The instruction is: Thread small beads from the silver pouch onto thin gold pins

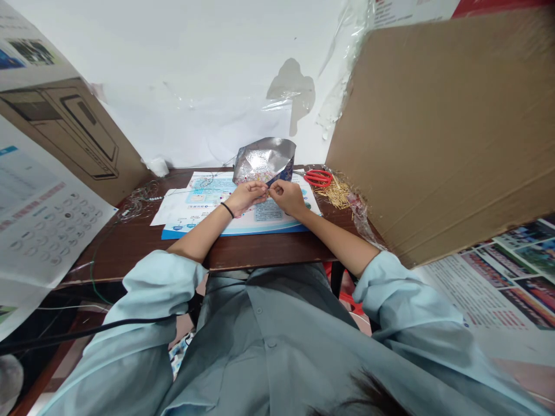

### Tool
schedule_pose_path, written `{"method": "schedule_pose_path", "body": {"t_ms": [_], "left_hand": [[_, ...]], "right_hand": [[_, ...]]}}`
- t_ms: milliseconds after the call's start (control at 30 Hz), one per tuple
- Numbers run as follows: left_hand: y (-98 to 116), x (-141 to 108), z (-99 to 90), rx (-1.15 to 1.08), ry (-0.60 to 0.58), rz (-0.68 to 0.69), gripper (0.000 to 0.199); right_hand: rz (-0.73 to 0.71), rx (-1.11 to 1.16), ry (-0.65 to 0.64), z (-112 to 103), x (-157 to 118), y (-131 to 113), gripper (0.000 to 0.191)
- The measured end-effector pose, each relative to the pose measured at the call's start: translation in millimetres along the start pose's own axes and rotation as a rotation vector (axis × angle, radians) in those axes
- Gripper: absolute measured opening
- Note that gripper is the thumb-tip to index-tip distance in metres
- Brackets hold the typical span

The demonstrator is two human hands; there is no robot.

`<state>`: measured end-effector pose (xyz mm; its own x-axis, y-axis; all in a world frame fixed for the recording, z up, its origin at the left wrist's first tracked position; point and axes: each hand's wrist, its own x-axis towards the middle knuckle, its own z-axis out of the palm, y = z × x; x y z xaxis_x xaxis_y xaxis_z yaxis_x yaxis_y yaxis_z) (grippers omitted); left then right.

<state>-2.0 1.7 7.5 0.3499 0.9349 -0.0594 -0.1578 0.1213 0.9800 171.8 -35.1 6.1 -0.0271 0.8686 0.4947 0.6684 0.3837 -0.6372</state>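
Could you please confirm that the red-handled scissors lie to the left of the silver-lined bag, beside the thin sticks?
Not quite: the head view shows the red-handled scissors to the right of the silver-lined bag, beside the thin sticks.

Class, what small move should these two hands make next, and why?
Perhaps draw the right hand slightly away from the left hand: it looks pinched, close against the upturned left, in front of the bag, and anything held there is too small to tell.

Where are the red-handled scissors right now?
In the head view, the red-handled scissors lie right of the silver-lined bag, beside the thin golden sticks.
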Motion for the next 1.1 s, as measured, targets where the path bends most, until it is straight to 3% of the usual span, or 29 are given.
{"method": "schedule_pose_path", "body": {"t_ms": [1100], "left_hand": [[-4.3, 4.3, -5.0, 0.005, -0.043, 0.026, 0.038]], "right_hand": [[-0.002, 0.148, 0.0, 5.4, 1.0, 4.1, 0.012]]}}
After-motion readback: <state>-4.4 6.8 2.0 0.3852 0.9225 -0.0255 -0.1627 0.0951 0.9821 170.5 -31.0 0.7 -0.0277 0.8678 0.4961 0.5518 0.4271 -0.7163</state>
